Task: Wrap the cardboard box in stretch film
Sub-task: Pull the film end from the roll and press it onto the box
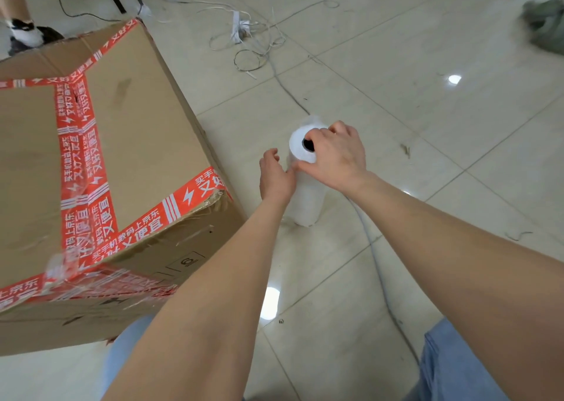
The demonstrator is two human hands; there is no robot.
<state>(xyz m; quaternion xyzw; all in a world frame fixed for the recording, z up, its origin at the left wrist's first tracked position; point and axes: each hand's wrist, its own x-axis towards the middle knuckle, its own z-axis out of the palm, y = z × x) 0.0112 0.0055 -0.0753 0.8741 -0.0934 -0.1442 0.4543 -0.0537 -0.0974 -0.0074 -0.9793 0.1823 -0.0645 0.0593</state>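
Stretch-film roll [306, 200]: my right hand [335, 156] grips its top, left hand [276, 177] touches its side, hold unclear; I'd steady it, then peel the edge free.

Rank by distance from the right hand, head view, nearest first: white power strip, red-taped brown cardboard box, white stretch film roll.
1. White stretch film roll: standing upright, gripped at its top by the right hand.
2. Red-taped brown cardboard box: to the hand's left.
3. White power strip: far ahead, among loose cables.
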